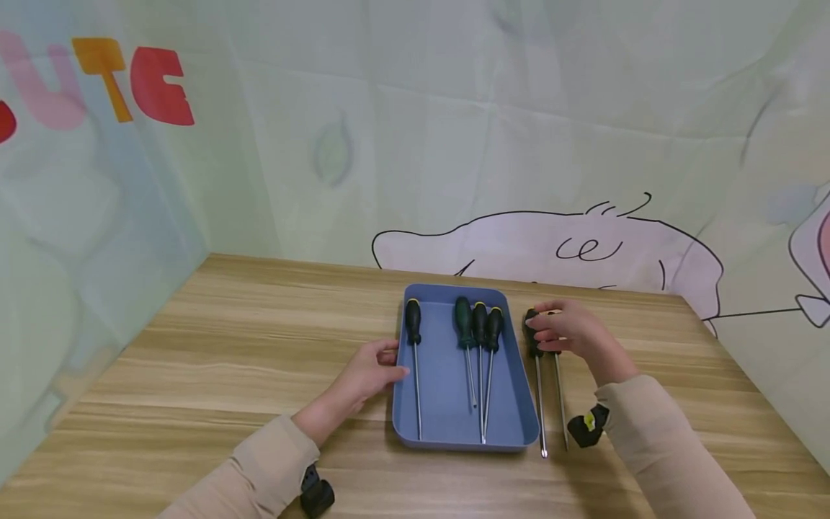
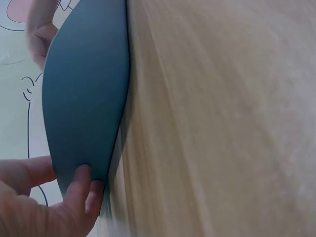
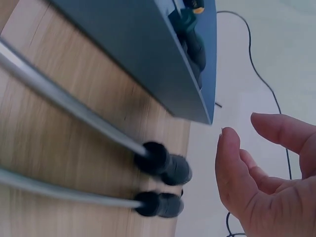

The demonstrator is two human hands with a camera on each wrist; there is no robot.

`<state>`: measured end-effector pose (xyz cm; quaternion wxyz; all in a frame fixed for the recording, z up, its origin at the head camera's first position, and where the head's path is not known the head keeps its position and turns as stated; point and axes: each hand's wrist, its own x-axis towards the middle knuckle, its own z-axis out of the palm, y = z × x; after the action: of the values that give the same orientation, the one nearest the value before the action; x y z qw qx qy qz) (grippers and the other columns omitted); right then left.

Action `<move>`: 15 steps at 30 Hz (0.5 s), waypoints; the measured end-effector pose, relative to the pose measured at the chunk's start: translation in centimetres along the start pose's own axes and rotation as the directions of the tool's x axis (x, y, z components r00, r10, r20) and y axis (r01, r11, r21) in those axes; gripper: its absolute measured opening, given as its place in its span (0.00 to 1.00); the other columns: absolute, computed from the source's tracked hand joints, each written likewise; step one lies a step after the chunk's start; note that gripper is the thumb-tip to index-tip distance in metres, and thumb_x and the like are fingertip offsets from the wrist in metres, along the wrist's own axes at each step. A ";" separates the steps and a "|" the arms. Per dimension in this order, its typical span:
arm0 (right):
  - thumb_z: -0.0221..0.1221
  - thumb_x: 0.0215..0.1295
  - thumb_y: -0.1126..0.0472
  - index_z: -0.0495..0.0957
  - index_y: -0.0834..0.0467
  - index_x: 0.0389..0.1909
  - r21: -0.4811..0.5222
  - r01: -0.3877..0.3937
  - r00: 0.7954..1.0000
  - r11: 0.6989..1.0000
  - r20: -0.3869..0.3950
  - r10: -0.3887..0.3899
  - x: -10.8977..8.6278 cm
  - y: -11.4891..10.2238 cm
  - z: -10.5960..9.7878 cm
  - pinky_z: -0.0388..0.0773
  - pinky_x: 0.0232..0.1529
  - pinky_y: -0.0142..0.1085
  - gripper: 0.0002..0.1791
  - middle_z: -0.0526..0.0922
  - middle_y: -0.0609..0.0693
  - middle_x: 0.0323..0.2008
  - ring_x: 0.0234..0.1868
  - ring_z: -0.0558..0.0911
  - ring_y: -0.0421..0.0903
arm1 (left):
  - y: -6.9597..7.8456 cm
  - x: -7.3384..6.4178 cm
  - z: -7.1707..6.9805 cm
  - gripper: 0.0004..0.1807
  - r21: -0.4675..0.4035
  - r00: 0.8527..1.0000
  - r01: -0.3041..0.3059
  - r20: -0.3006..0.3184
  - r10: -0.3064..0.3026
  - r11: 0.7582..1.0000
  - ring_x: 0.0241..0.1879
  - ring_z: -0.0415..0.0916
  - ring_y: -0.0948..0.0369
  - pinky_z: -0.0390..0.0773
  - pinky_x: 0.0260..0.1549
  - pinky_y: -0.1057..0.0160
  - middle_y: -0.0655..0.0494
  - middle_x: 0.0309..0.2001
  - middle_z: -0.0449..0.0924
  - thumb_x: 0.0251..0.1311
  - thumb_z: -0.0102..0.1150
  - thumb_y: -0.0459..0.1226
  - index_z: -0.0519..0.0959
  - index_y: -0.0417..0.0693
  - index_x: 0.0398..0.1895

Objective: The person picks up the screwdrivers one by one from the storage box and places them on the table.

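My left hand (image 1: 371,373) grips the left side of a blue-grey tray (image 1: 441,432), thumb at the rim and fingers against the outer wall (image 2: 86,98). Inside the tray, one screwdriver (image 1: 413,324) lies along the left wall; three more, including a dark green one (image 1: 463,321), lie together at the right. Outside, two dark-handled screwdrivers lie on the table, the nearer one (image 3: 165,165) and a second (image 3: 160,204) beside it. Above their handles hovers my right hand (image 1: 570,329), fingers loosely bent, thumb apart, nothing between them in the right wrist view.
The wood-grain table (image 1: 227,360) extends on both sides of the tray. A printed cloth (image 1: 292,144) with cartoon drawings rises along its back edge and sides. Each wrist wears a small black camera, such as the one (image 1: 586,427) on the right.
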<state>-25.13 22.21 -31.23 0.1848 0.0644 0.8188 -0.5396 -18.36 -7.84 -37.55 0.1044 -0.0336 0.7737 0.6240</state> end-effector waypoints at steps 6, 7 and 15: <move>0.54 0.62 0.68 0.57 0.71 0.61 0.049 0.021 0.999 0.999 0.039 -0.023 0.0 -0.5 0.9 0.81 0.33 0.33 0.28 0.76 0.50 0.30 0.26 0.76 0.39 | 0.0 -0.1 0.1 0.27 -0.004 1.000 -0.002 -0.005 0.002 1.000 0.45 0.75 0.50 0.81 0.38 0.58 0.35 0.50 0.74 0.53 0.58 0.22 0.68 0.29 0.59; 0.54 0.62 0.68 0.56 0.71 0.62 0.052 0.024 0.999 0.998 0.043 -0.026 -0.1 -0.6 1.1 0.81 0.33 0.33 0.28 0.75 0.50 0.30 0.26 0.76 0.39 | 0.0 -0.1 0.1 0.27 -0.006 1.000 -0.002 -0.006 0.002 1.000 0.45 0.75 0.50 0.81 0.38 0.58 0.34 0.50 0.74 0.53 0.58 0.22 0.68 0.29 0.59; 0.56 0.63 0.66 0.56 0.71 0.63 0.022 0.054 0.995 0.998 0.086 -0.056 0.1 -0.9 2.0 0.82 0.38 0.37 0.31 0.73 0.52 0.32 0.27 0.75 0.40 | 0.0 0.0 0.0 0.27 -0.003 1.000 0.002 -0.001 -0.002 1.000 0.45 0.75 0.50 0.81 0.39 0.58 0.35 0.50 0.73 0.53 0.58 0.22 0.67 0.30 0.59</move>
<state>-25.04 20.03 -31.15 0.2046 0.0201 0.8060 -0.5550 -18.38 -7.81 -37.55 0.1046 -0.0350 0.7727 0.6252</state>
